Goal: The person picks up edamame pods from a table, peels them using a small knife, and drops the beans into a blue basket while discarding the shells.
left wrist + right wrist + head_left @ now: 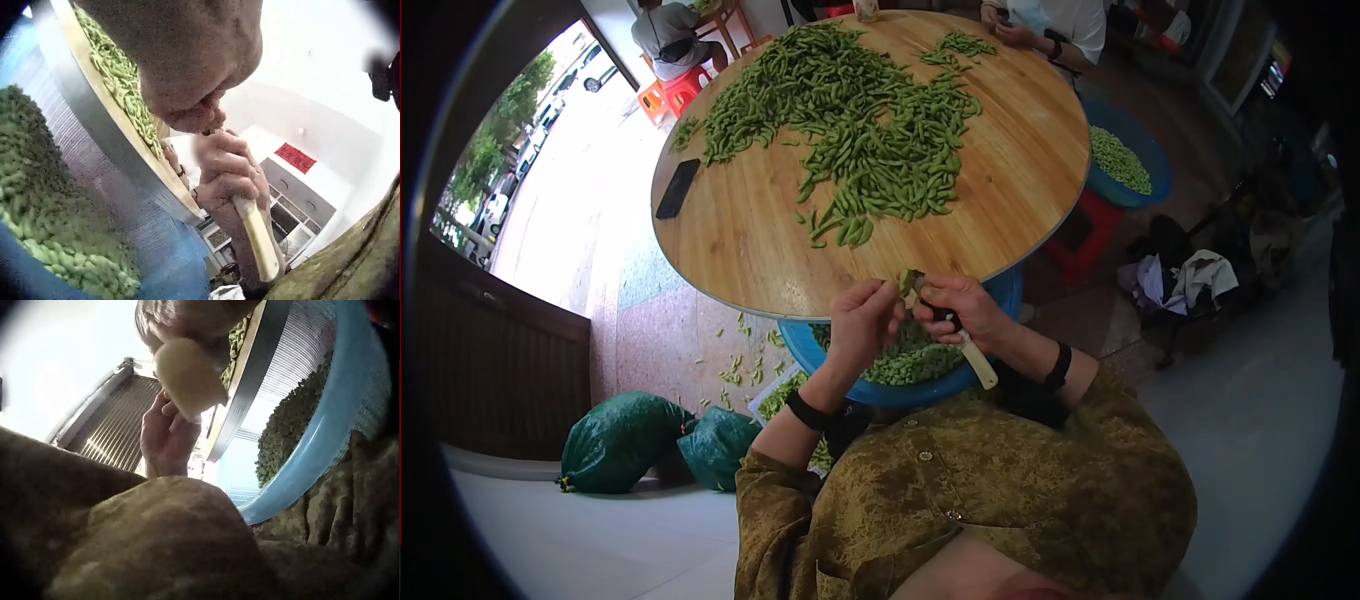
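My left hand (862,318) pinches a green bean pod (911,284) between its fingertips, above the table's near edge. Right beside it, my right hand (963,308) grips a knife by its cream handle (980,366), whose butt sticks out below the palm. Fingers hide the blade. The right thumb, with something dark next to it, lies close to the pod. In the left wrist view the cream handle (257,240) comes out under the curled right fingers. Below both hands, a blue basin (800,345) holds shelled green beans (912,367).
A big heap of bean pods (840,95) covers much of the round wooden table (750,230). A black phone-like slab (678,189) lies at its left. Another blue basin (1158,180) of beans stands right. Green sacks (622,440) and scattered pods lie on the floor. Another person (1050,30) sits across.
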`<state>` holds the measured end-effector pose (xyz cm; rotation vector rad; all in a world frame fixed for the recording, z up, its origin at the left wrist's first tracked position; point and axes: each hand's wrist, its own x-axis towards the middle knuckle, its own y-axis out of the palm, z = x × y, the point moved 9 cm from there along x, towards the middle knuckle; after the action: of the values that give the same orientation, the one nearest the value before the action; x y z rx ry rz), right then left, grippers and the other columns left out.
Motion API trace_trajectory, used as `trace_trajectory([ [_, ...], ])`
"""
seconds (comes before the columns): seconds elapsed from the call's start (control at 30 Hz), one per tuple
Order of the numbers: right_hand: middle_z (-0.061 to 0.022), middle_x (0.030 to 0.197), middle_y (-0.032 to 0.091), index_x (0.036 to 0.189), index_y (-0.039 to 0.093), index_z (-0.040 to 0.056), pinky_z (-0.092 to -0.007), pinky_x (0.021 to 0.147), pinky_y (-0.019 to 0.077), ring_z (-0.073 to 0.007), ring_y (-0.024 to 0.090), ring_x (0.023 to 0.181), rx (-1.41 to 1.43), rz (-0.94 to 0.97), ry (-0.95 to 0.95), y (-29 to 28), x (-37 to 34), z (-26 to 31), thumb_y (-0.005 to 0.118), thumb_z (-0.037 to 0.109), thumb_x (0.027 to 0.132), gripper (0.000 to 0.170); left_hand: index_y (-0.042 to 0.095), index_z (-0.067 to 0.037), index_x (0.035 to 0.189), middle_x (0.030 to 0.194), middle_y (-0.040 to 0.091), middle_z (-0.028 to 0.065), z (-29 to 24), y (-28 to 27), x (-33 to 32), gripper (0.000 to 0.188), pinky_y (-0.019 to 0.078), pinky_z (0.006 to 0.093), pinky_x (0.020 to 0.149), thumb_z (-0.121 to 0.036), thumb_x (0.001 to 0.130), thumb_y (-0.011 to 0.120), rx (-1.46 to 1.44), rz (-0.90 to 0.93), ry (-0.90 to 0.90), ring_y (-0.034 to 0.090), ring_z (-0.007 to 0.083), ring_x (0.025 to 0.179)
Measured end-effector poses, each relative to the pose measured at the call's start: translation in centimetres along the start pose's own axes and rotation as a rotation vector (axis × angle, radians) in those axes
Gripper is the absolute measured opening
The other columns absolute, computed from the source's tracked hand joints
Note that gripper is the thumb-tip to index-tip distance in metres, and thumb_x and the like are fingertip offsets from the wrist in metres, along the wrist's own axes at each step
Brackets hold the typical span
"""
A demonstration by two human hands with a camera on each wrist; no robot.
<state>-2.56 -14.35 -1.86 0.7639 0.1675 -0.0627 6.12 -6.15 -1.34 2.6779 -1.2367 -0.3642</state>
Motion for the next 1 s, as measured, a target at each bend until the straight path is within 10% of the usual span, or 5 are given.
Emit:
trace_trajectory([
  [0.2,-0.0031,0.076,0.055,0.102,0.054,0.0018,-0.0212,0.047,0.0387,-0.0069,0.049,0.056,-0.591,-0.091,-0.077,-0.7,-0.2,0.5,0.056,0.018,0.092,0.019,0.058,-0.002,0.083,0.063,0.057,0.0015,1.0,0.6,-0.7,0.021,0.0391,0.0214,0.042,-0.018,0.095,0.052,0.098,-0.012,-0.010,0.050,0.0080,0.048],
  [0.3,-0.0152,0.078,0.058,0.101,0.053,-0.0011,-0.0357,0.064,0.0470,-0.0251,0.061,0.071,-1.164,-0.339,-0.592,1.4,-1.2,4.6,0.065,0.018,0.084,0.029,0.059,-0.003,0.086,0.066,0.057,-0.0013,1.1,0.8,-1.1,0.016,0.0400,0.0213,0.047,-0.015,0.094,0.051,0.296,-0.018,0.090,0.051,0.0054,0.053],
  [0.93,-0.0241,0.075,0.054,0.088,0.046,-0.0002,-0.0477,0.059,0.0429,-0.0443,0.055,0.071,-1.506,-0.167,-0.544,1.5,0.6,1.0,0.061,0.009,0.077,0.021,0.055,0.002,0.083,0.062,0.053,0.0111,0.6,0.4,-3.6,0.009,0.0431,0.0288,0.053,-0.006,0.081,0.057,0.547,-0.067,0.280,0.049,0.0108,0.057],
  [0.97,-0.0242,0.075,0.054,0.088,0.046,-0.0001,-0.0478,0.059,0.0426,-0.0443,0.055,0.070,-1.575,-0.176,-0.555,1.4,0.4,0.4,0.061,0.010,0.077,0.021,0.054,0.002,0.082,0.065,0.055,0.0215,0.7,0.4,-3.9,0.013,0.0457,0.0364,0.055,-0.010,0.078,0.057,0.558,-0.061,0.274,0.059,0.0339,0.059],
  [1.0,-0.0242,0.075,0.054,0.088,0.046,-0.0001,-0.0478,0.059,0.0426,-0.0443,0.055,0.070,-1.570,-0.186,-0.530,1.3,0.4,0.4,0.061,0.010,0.077,0.021,0.054,0.002,0.082,0.064,0.055,0.0217,0.3,0.5,-4.4,0.013,0.0456,0.0371,0.054,-0.010,0.078,0.057,0.587,-0.060,0.265,0.059,0.0340,0.058],
])
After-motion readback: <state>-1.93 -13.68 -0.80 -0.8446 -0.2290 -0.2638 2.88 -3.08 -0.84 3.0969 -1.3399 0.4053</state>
